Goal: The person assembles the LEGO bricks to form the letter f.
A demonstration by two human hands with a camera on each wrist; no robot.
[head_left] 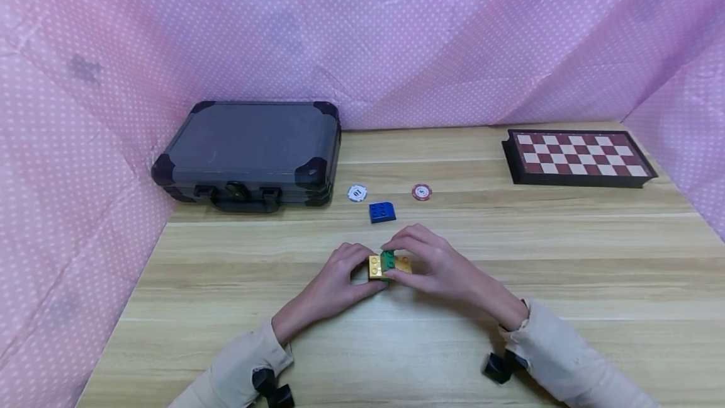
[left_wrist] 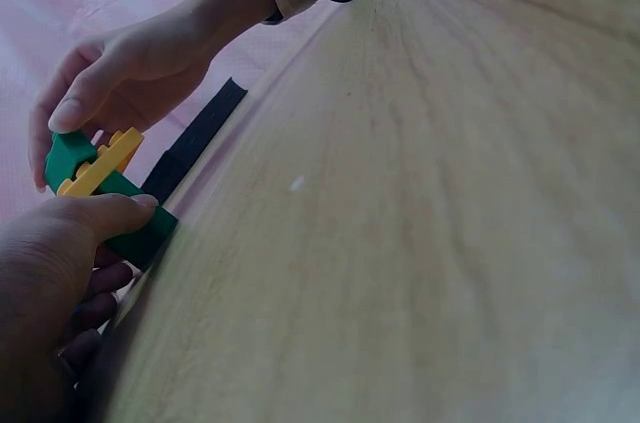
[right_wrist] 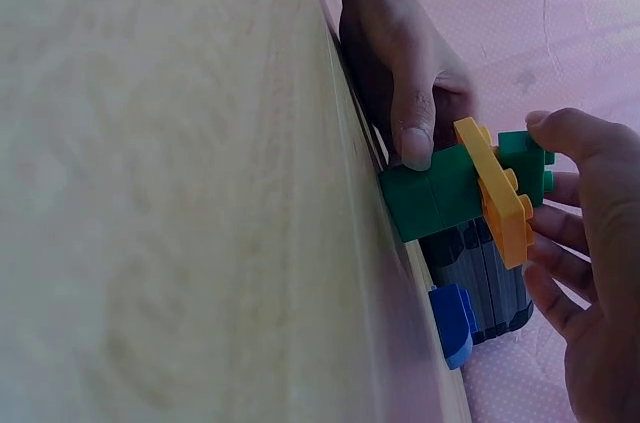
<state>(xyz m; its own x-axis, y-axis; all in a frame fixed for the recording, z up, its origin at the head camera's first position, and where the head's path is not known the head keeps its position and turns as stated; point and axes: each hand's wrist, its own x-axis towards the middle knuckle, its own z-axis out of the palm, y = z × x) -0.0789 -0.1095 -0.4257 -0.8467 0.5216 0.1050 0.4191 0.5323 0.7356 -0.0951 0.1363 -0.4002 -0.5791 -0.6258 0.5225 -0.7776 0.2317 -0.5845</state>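
My left hand [head_left: 338, 277] grips a short stack of green toy bricks [right_wrist: 430, 195] near the tabletop, thumb in front and fingers behind. Across the top of that stack lies a yellow brick [right_wrist: 490, 183], sticking out to both sides with its studs up. A smaller green brick [head_left: 387, 259] stands over the middle of the yellow one, right at its studs. My right hand [head_left: 433, 262] pinches this small brick between thumb and fingers. Just beyond both hands lies a blue brick [head_left: 382, 211] with a rounded edge, untouched.
Behind the blue brick lie a white chip [head_left: 357, 192] and a red chip [head_left: 421, 192]. A grey case [head_left: 255, 143] with black corners stands at the back left. At the back right sits a checkered game board [head_left: 578, 155]. Pink dotted cloth [head_left: 419, 36] hangs around the wooden table [head_left: 226, 282].
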